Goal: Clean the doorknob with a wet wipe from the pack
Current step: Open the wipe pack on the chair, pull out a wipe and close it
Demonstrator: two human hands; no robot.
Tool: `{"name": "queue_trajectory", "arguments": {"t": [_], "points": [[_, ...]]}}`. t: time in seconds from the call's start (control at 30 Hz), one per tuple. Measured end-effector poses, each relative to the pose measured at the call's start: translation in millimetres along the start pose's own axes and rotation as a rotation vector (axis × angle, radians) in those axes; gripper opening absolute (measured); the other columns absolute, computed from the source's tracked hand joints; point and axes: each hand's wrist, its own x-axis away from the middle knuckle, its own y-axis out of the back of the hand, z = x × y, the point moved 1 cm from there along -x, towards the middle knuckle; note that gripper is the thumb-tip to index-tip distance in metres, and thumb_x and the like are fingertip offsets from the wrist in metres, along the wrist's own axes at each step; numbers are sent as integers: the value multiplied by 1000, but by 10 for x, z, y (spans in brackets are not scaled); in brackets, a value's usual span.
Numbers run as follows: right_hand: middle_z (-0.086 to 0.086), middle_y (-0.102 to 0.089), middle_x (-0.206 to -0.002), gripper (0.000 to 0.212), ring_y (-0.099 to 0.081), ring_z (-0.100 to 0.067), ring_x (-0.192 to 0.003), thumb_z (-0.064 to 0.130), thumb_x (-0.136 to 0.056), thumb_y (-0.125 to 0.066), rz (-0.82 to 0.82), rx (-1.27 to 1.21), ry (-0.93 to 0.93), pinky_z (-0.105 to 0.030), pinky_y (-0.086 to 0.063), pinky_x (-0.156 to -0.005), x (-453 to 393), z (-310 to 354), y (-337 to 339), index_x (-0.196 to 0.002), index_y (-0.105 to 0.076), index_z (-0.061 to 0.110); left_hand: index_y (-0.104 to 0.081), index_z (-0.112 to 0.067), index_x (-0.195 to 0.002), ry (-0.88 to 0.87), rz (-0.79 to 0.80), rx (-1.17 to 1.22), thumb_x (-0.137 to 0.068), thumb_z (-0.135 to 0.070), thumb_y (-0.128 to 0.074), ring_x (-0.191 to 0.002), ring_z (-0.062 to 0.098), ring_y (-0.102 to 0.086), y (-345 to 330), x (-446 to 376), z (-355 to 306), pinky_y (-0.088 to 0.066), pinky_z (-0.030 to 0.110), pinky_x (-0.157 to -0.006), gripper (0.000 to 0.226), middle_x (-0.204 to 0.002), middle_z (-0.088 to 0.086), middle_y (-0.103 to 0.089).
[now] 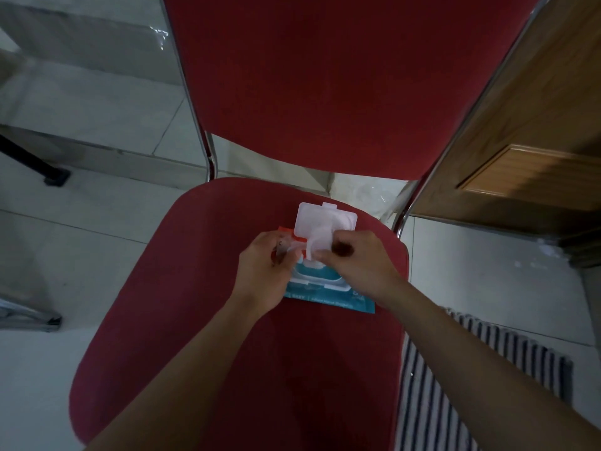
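Left hand (265, 271) steadies the open wipe pack (328, 288) on the chair (227, 320); right hand (357, 258) pinches a wipe (310, 247)

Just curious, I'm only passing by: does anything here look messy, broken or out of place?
Nothing looks spilled or broken. The one unusual thing: the wipe pack lies on a red chair, lid flipped open, while both hands work at its opening.

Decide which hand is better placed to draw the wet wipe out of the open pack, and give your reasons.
The right hand: its fingertips already pinch the wipe at the opening. The left hand steadies the pack.
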Motion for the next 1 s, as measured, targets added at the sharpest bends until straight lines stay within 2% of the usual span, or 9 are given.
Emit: {"name": "queue_trajectory", "arguments": {"t": [0.13, 0.27, 0.43, 0.57, 0.6, 0.67, 0.77, 0.87, 1.0], "points": [[-24, -68, -88, 21, -67, -31, -79, 16, -82, -65, -18, -297, -151, -42, -55, -74, -58, 8, -50, -84, -62, -5, -63, -13, -98, -33, -25, -34, -85, -15, -60, -85, 10, -58, -21, 3, -2, -39, -2, -64, 14, -102, 3, -62], [-9, -69, -93, 15, -66, -19, -84, 8, -89, -53, 20, -936, -213, -25, -55, -68, -59, 81, 7, -99, -63, 3, -62, -11, -92, -33, -17, -72, -84, -15, -59, -80, 13, -57, -33, -1, 15, -37, -1, -62, 9, -97, 5, -62], [-11, -67, -96, 26, -65, -16, -81, 0, -90, -46, -51, -1022, -258, -24, -53, -69, -23, 46, 54, -114, -57, -2, -64, -14, -98, -79, -18, -118, -85, -19, -59, -79, 7, -52, -35, 17, 9, -32, -5, -65, 14, -96, -1, -58], [-17, -64, -100, 24, -64, -25, -87, 5, -88, -42, -168, -1184, -371, -38, -52, -84, 68, -94, 174, -101, -61, 0, -64, -12, -101, -97, 18, -139, -86, -22, -58, -92, 5, -50, -73, 35, -8, -28, -9, -71, 19, -112, 3, -57], [-13, -65, -89, 20, -65, -20, -75, 9, -88, -43, -177, -1178, -398, -35, -56, -75, 100, -102, 197, -95, -61, 3, -64, -9, -100, -101, 20, -140, -85, -21, -59, -94, 5, -49, -84, 42, -18, -27, -9, -72, 19, -114, 4, -57], [-7, -65, -77, 23, -64, -13, -57, 26, -89, -52, -207, -815, -406, -24, -52, -50, 166, -86, 220, -91, -61, 5, -65, -7, -95, -105, 16, -148, -84, -21, -60, -96, 4, -48, -96, 54, -27, -24, -10, -72, 18, -116, 3, -54], [-2, -66, -80, 37, -63, -14, -70, 43, -73, -70, -251, -181, -339, -26, -49, -55, 202, -130, 192, -89, -63, 11, -69, -13, -88, -114, 33, -156, -81, -25, -64, -105, 1, -45, -128, 78, -50, -25, -3, -80, 15, -119, -2, -50], [3, -60, -85, 36, -58, -9, -73, 36, -71, -74, -232, -95, -335, -24, -48, -57, 194, -166, 156, -95, -57, 16, -71, -14, -87, -117, 14, -128, -81, -26, -63, -109, 2, -45, -146, 88, -93, -27, 7, -86, 16, -120, 0, -52], [7, -59, -91, 34, -55, -3, -73, 26, -76, -71, -255, -24, -217, -9, -42, -55, 157, -160, 140, -105, -56, 18, -71, -8, -86, -73, -39, -141, -86, -17, -57, -97, 1, -44, -193, 65, -116, -27, -2, -73, 17, -122, 5, -51]]}}
